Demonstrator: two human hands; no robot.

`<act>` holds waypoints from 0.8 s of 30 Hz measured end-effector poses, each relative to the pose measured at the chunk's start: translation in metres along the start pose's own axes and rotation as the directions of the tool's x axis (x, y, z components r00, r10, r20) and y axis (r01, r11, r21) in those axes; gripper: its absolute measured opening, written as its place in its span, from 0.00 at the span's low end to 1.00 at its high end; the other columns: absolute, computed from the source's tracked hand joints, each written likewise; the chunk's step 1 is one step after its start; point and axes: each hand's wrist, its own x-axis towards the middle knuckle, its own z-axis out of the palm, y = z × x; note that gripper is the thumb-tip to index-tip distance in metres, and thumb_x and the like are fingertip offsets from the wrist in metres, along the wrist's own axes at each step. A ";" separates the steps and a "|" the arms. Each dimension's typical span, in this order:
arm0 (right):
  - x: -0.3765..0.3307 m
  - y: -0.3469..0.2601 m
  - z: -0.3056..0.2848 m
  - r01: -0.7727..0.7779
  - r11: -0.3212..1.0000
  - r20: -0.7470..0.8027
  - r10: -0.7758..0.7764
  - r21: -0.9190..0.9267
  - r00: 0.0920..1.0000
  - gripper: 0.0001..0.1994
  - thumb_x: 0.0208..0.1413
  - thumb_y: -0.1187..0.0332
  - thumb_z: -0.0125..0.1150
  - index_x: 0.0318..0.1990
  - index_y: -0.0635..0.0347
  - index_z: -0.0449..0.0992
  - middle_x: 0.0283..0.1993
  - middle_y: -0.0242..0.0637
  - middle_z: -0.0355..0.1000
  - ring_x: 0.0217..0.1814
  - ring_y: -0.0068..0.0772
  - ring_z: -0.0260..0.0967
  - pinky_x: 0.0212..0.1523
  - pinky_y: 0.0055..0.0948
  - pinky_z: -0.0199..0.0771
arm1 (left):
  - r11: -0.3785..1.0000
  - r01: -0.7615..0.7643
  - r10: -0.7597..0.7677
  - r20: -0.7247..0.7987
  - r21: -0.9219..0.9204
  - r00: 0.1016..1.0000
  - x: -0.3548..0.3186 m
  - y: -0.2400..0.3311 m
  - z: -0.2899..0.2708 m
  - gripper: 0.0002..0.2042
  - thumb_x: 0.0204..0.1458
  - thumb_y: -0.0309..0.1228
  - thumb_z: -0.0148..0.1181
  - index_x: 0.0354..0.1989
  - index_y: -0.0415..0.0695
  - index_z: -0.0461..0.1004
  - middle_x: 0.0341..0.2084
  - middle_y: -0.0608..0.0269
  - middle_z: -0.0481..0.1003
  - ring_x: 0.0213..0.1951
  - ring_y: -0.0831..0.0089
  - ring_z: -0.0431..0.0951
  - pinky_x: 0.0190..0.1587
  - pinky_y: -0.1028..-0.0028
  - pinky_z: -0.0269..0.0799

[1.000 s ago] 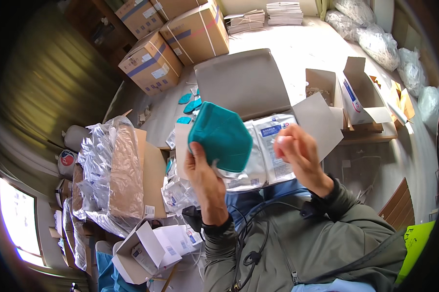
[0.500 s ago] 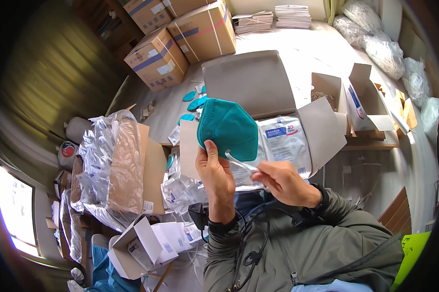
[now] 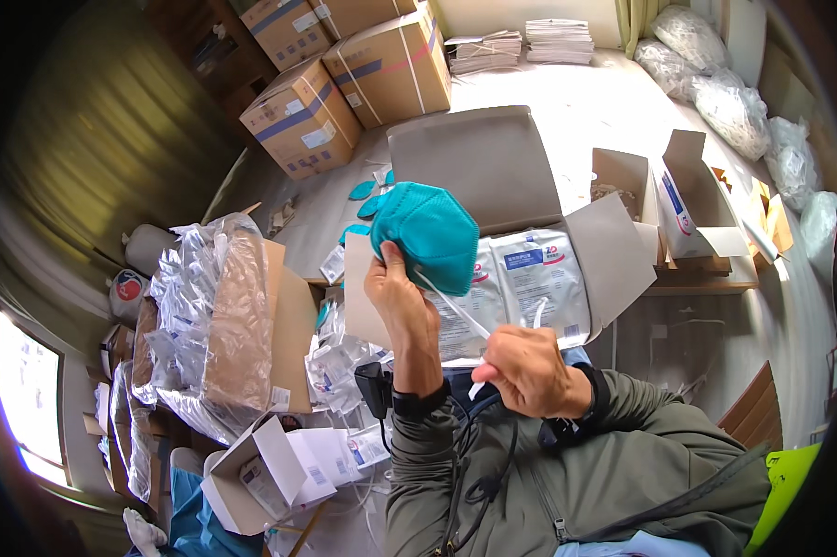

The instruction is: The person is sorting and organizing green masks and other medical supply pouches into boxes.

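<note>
A teal folded face mask (image 3: 430,232) is held up in front of me, its edge pinched between the thumb and fingers of my left hand (image 3: 404,302). White straps (image 3: 457,308) run from the mask's lower edge to my right hand (image 3: 530,371), which is closed around them; one loose end sticks up above the fist. Just beyond both hands, an open carton (image 3: 474,153) holds silver-white printed packets (image 3: 541,278) lying flat side by side. The mask and my left forearm cover part of the carton.
More teal masks (image 3: 363,190) lie behind the carton on the left. A large box (image 3: 293,334) of clear-wrapped packets stands left. Below it sits a small white box (image 3: 242,483). Open boxes (image 3: 613,167) stand right. Taped cartons (image 3: 302,116) and stuffed bags (image 3: 729,111) are farther back.
My right hand has moved down and slightly right, drawing the straps out longer from the mask and closing into a fist. The mask has shifted slightly up and left and tilted.
</note>
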 end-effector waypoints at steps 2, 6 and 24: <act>-0.003 -0.004 0.000 0.031 0.999 -0.009 -0.031 -0.045 0.999 0.16 0.44 0.69 0.65 0.18 0.58 0.61 0.15 0.34 0.57 0.15 0.36 0.58 0.15 0.30 0.56 | 0.998 -0.039 0.041 -0.038 0.046 0.998 0.010 -0.003 0.005 0.13 0.59 0.35 0.46 0.39 0.34 0.69 0.33 0.60 0.74 0.32 0.74 0.75 0.35 0.76 0.73; -0.006 -0.011 -0.004 0.098 0.990 0.024 -0.096 -0.100 0.995 0.17 0.43 0.69 0.66 0.16 0.58 0.59 0.15 0.33 0.54 0.15 0.33 0.56 0.14 0.28 0.55 | 0.955 -0.140 0.178 -0.129 0.261 0.976 0.025 -0.004 0.004 0.13 0.60 0.35 0.46 0.37 0.36 0.71 0.30 0.62 0.74 0.28 0.76 0.73 0.30 0.77 0.72; -0.015 -0.023 -0.031 0.186 0.981 0.073 -0.190 0.063 0.979 0.17 0.52 0.61 0.59 0.20 0.61 0.62 0.16 0.32 0.55 0.12 0.30 0.53 0.11 0.27 0.51 | 0.957 -0.171 0.226 -0.231 0.233 0.947 0.065 -0.003 -0.031 0.16 0.60 0.39 0.46 0.37 0.35 0.72 0.25 0.59 0.73 0.20 0.72 0.72 0.21 0.76 0.69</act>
